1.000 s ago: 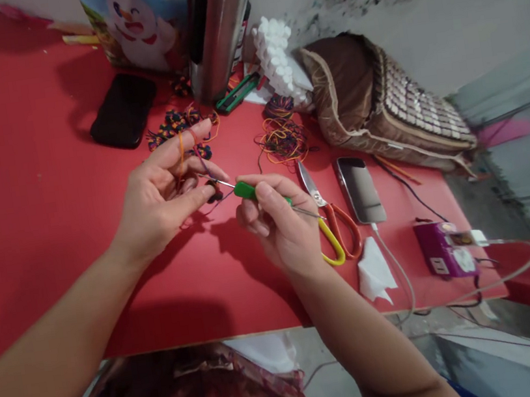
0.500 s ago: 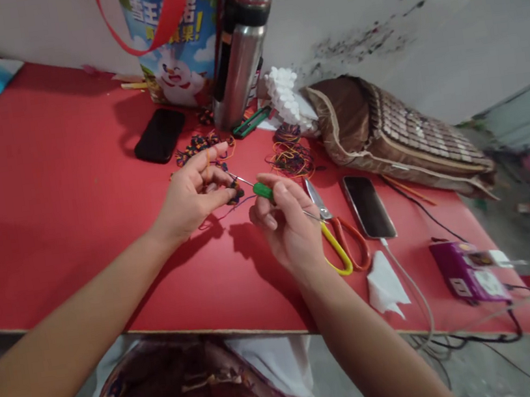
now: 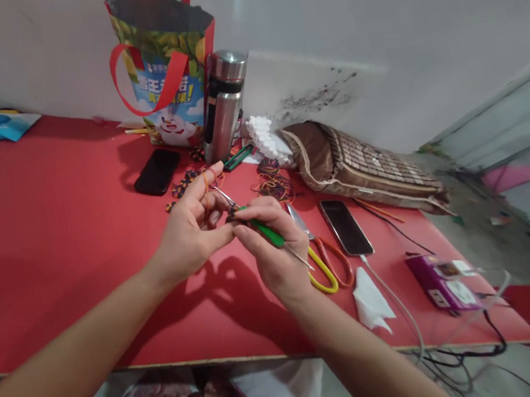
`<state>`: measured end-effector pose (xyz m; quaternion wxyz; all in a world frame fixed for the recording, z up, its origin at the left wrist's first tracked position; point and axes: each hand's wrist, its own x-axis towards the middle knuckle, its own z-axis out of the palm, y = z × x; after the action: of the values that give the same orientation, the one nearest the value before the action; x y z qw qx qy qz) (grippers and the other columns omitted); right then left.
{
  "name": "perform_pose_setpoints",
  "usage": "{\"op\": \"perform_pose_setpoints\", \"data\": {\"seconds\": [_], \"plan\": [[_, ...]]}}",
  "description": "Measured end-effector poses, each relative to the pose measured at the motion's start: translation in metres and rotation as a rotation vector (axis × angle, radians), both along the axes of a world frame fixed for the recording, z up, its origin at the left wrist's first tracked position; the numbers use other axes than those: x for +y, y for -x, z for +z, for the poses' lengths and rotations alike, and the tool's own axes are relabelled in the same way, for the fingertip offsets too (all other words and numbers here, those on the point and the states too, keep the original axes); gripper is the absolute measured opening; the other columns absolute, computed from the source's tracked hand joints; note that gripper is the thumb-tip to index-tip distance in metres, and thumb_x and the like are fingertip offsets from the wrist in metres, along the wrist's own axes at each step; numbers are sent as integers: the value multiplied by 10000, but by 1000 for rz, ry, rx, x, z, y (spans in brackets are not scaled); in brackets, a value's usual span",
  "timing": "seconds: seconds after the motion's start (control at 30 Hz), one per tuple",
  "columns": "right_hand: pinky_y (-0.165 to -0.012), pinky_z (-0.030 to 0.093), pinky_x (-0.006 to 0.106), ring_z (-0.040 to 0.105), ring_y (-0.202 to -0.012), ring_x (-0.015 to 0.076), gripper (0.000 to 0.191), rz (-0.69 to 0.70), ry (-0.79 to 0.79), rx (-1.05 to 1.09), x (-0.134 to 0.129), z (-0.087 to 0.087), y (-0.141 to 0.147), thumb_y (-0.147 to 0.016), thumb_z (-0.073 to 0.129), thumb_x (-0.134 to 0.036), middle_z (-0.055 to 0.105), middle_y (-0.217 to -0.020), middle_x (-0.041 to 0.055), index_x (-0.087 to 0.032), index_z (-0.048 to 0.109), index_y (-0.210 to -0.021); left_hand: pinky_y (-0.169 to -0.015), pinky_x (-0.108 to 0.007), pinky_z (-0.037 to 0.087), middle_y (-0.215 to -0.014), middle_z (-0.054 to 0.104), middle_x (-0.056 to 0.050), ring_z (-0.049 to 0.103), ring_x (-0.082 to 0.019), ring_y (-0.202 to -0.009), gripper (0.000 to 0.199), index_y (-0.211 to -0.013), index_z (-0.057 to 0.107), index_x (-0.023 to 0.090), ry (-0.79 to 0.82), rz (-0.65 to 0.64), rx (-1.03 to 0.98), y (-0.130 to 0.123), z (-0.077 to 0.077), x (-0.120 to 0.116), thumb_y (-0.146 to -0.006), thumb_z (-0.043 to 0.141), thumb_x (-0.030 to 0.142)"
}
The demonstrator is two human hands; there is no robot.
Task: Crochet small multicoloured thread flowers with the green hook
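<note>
My left hand point(image 3: 191, 232) pinches a small dark piece of yarn work point(image 3: 232, 215) between thumb and fingers, with orange yarn looped round a raised finger. My right hand point(image 3: 278, 242) is closed round a crochet hook with a green grip point(image 3: 268, 232); its metal tip points up-left to the yarn work, and its rear shaft sticks out below. The fingertips of both hands meet at the piece, which they partly hide. Behind my left hand lie finished-looking multicoloured yarn pieces point(image 3: 184, 182). A tangle of dark and orange yarn point(image 3: 275, 184) is beyond my right hand.
On the red table point(image 3: 56, 254) are a black phone point(image 3: 157, 172), scissors point(image 3: 324, 269), a charging phone point(image 3: 346, 226), tissue point(image 3: 372, 302) and a purple box point(image 3: 442, 282). A steel flask point(image 3: 226, 105), a printed bag point(image 3: 171, 93) and a brown cushion point(image 3: 362, 158) stand or lie behind.
The view has tilted up, showing more of the bag and wall. My right hand has moved in against my left, and its fingertips now touch the yarn work.
</note>
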<state>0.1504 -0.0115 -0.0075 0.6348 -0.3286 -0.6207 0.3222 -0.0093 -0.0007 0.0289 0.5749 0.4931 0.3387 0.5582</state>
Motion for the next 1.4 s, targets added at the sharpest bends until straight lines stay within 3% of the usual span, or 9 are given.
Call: {"op": "perform_pose_setpoints", "data": {"seconds": [0.17, 0.3, 0.53, 0.63, 0.87, 1.0, 1.1, 1.27, 1.4], "plan": [[-898, 648, 358, 752, -940, 180, 125, 5, -17, 40, 13, 9, 6, -927, 823, -209, 814, -997, 12, -305, 861, -997, -706, -262, 484, -875, 691, 29, 527, -107, -738, 937, -1579, 563, 170, -54, 41, 9, 8, 5, 2, -706, 899, 110], [-831, 690, 335, 754, -806, 150, 66, 63, 120, 122, 24, -1, 17, -937, 797, -259, 825, -953, 2, -276, 838, -986, -727, -271, 543, -880, 727, 15, 603, -124, -757, 833, -1537, 589, 155, -47, 76, -26, 18, -4, 9, -754, 873, 146], [-820, 664, 314, 750, -836, 147, 84, 69, 154, 165, 23, -20, 21, -927, 813, -228, 806, -969, -2, -295, 851, -960, -753, -262, 571, -833, 720, 39, 672, -135, -787, 781, -1457, 607, 137, 79, 91, -114, 19, -28, 19, -727, 886, 123], [-797, 640, 306, 731, -812, 140, 74, 68, 239, 159, 22, -27, 14, -923, 829, -234, 797, -960, -4, -290, 851, -965, -751, -248, 557, -810, 701, 56, 651, -117, -758, 754, -1468, 610, 137, 116, 84, -115, 18, -36, 18, -766, 884, 106], [-707, 593, 253, 675, -707, 98, 104, 221, 417, 323, 26, -33, 8, -856, 912, -231, 786, -941, -25, -290, 841, -902, -742, -236, 542, -819, 712, 49, 634, -104, -730, 732, -1532, 622, 144, 129, 79, -94, 27, -41, 10, -844, 870, 111], [-653, 575, 240, 624, -630, 76, 134, 253, 488, 357, 29, -31, 7, -812, 947, -245, 780, -911, -36, -286, 833, -869, -808, -253, 579, -910, 786, -6, 710, -138, -836, 620, -1465, 687, 159, 124, 46, -191, 29, -44, 11, -871, 867, 149], [-679, 589, 245, 652, -678, 88, 139, 251, 486, 340, 29, -32, 6, -814, 951, -248, 777, -930, -29, -283, 834, -879, -823, -262, 592, -946, 800, -22, 726, -149, -863, 586, -1423, 723, 179, 149, 23, -223, 29, -47, 12, -870, 912, 221], [-766, 604, 275, 673, -769, 113, 101, 271, 413, 253, 28, -37, 6, -859, 910, -235, 778, -959, -14, -279, 837, -915, -769, -230, 557, -839, 718, 30, 655, -117, -789, 699, -1455, 708, 188, 168, 68, -114, 28, -46, 11, -798, 934, 115], [-754, 596, 267, 676, -783, 114, 106, 300, 416, 269, 29, -40, 5, -859, 922, -268, 773, -956, -20, -290, 836, -918, -742, -238, 547, -830, 695, 26, 637, -124, -775, 651, -1420, 724, 201, 149, 67, -66, 29, -43, 11, -800, 895, 101]]}}
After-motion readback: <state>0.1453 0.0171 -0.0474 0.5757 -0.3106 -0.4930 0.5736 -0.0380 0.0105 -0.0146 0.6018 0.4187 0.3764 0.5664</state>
